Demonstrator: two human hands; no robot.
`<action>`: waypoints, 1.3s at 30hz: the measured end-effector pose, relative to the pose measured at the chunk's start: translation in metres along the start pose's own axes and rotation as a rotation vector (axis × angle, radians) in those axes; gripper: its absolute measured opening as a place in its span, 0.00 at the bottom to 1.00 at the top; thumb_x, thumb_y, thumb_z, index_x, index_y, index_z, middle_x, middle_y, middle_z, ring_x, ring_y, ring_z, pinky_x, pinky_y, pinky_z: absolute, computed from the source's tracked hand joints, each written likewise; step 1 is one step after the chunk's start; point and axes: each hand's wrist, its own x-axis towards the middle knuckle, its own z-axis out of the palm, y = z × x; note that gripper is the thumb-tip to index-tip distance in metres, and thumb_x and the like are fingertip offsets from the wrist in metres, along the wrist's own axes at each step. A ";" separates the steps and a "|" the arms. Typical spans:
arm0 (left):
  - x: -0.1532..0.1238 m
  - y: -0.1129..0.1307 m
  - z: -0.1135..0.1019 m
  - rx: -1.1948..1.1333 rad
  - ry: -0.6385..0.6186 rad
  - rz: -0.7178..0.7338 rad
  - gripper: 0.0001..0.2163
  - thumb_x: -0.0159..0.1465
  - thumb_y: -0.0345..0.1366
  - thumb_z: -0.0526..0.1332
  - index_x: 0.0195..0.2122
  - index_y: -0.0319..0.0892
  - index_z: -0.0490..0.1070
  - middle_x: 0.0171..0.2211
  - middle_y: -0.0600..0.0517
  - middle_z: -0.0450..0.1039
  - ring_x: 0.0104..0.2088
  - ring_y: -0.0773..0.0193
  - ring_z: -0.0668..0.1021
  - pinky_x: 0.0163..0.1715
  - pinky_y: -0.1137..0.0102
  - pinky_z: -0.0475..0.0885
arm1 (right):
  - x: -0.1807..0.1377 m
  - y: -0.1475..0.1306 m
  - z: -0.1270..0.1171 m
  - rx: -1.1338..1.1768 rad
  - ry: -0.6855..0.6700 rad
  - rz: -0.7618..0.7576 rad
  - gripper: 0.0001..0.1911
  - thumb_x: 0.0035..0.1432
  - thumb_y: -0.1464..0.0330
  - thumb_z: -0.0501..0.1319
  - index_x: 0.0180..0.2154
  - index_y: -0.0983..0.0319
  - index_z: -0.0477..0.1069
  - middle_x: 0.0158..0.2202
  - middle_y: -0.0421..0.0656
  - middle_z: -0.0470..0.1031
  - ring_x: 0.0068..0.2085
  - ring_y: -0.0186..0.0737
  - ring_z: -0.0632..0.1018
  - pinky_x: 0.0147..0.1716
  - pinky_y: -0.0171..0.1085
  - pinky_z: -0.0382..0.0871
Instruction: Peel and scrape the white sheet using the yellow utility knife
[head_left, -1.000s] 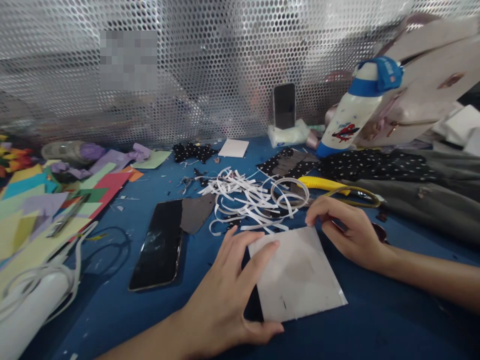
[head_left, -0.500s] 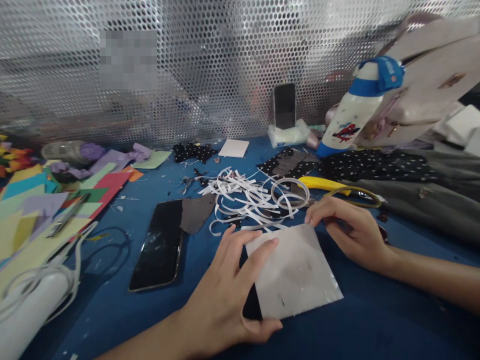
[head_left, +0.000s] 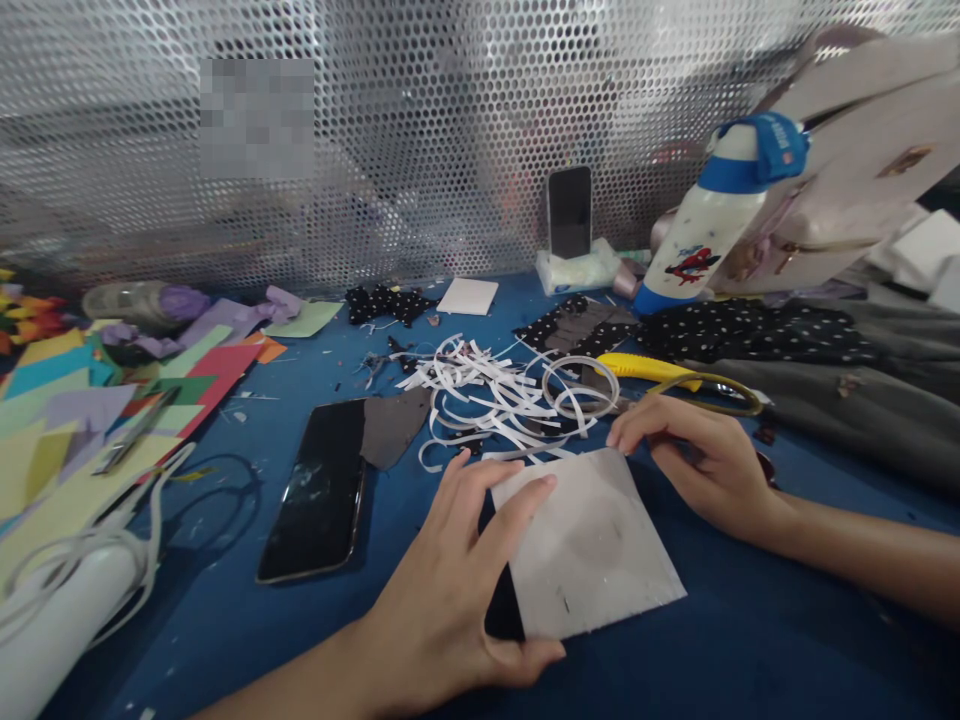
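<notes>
Head view: my left hand (head_left: 457,590) clamps the sheet (head_left: 592,550), right hand (head_left: 701,455) pinches its corner; pulling hard could tear it.

We see a blue table (head_left: 750,650). A white sheet (head_left: 600,560) lies flat on it. At nine o'clock from the sheet is a black phone (head_left: 319,490). At twelve o'clock are white paper strips (head_left: 487,395). At ten o'clock lie coloured papers (head_left: 67,400). At two o'clock lies dotted cloth (head_left: 750,330).
</notes>
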 end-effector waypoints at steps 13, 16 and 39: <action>0.000 -0.001 0.000 -0.006 -0.014 -0.010 0.50 0.56 0.52 0.71 0.72 0.49 0.41 0.63 0.39 0.51 0.65 0.37 0.60 0.64 0.31 0.48 | 0.000 0.003 0.001 0.007 -0.012 0.011 0.21 0.55 0.86 0.49 0.37 0.57 0.71 0.35 0.40 0.77 0.38 0.37 0.78 0.38 0.37 0.71; 0.000 -0.001 -0.001 0.002 -0.014 -0.010 0.50 0.56 0.52 0.71 0.71 0.49 0.41 0.63 0.39 0.52 0.65 0.37 0.60 0.64 0.31 0.48 | -0.001 0.003 0.000 0.004 -0.015 0.007 0.20 0.55 0.86 0.49 0.36 0.57 0.71 0.35 0.39 0.77 0.37 0.36 0.78 0.37 0.36 0.71; 0.000 0.000 -0.001 0.033 0.036 0.007 0.47 0.59 0.56 0.68 0.71 0.45 0.43 0.64 0.37 0.53 0.67 0.39 0.59 0.66 0.34 0.45 | 0.006 0.000 0.004 -0.018 -0.059 0.038 0.12 0.65 0.78 0.53 0.42 0.58 0.69 0.36 0.42 0.73 0.36 0.38 0.75 0.35 0.36 0.72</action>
